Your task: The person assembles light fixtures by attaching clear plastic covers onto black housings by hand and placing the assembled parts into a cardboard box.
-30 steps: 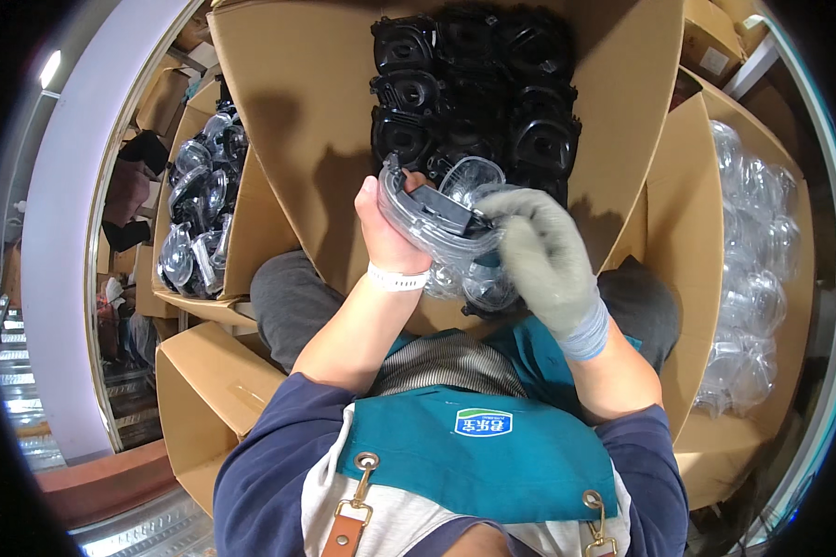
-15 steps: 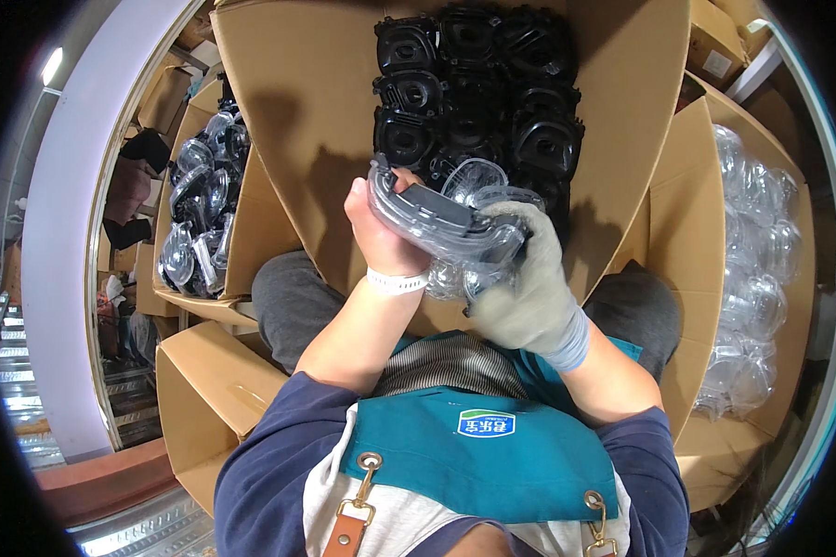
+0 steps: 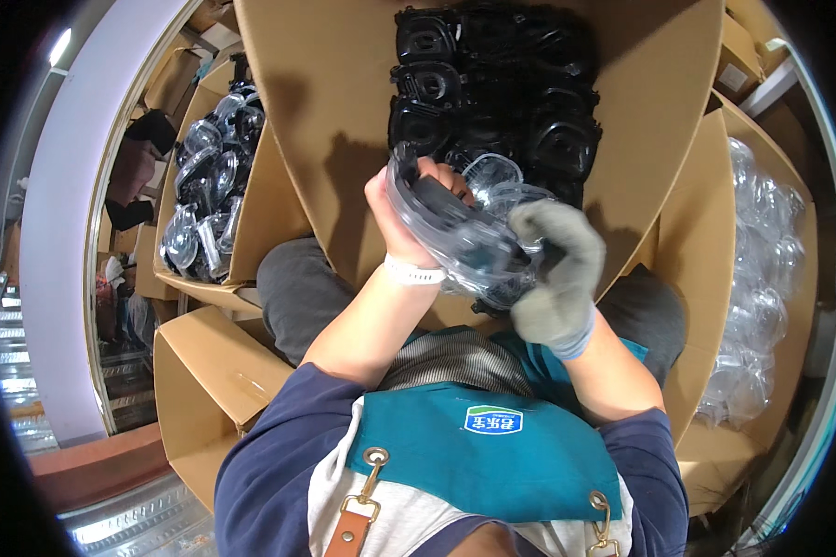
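Over the big carton, my left hand (image 3: 397, 219), bare with a white wristband, is closed around a curved plastic part (image 3: 455, 227). This part has a clear rim and a dark insert; its exact kind is not plain. At its right end my right hand (image 3: 571, 269), in a grey glove, curls fingers and thumb about the edge. Just beyond the held part are clear rounded plastic pieces (image 3: 492, 174), partly hidden by it. Rows of black plastic housings (image 3: 427, 88) fill the far part of the carton (image 3: 311, 121).
On the left, another carton (image 3: 277, 200) holds a heap of clear and black parts (image 3: 209, 176). A carton on the right (image 3: 692, 241) contains stacked clear domed pieces (image 3: 757, 269). An open carton (image 3: 209, 390) sits near my left knee. A pale upright post (image 3: 60, 260) stands farther left.
The held part has tilted, its right end swinging down toward me. My right hand has shifted right, its fingers opening wider around that end. The view has moved slightly.
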Available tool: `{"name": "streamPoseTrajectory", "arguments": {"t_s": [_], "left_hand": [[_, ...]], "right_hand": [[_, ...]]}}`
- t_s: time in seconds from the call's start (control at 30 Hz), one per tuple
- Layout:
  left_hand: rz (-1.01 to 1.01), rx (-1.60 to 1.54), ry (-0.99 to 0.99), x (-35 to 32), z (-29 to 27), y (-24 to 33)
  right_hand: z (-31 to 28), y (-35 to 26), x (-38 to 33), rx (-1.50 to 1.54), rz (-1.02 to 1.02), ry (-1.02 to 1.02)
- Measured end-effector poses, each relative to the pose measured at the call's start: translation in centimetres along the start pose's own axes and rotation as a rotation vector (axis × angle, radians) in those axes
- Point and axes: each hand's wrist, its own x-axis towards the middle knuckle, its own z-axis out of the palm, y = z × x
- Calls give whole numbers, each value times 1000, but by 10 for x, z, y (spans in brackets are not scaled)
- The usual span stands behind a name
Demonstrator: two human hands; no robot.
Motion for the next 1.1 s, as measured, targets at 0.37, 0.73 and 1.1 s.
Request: {"name": "streamPoseTrajectory", "arguments": {"t_s": [0.37, 0.73, 1.1], "left_hand": [[-176, -522, -212, -4, -13, -2], [30, -11, 56, -16, -4, 36], [327, 751, 161, -68, -19, 87]], "right_hand": [[-14, 49, -23, -949, 652, -953], [5, 98, -48, -1072, 780, -613], [-3, 113, -52, -1100, 872, -736]]}}
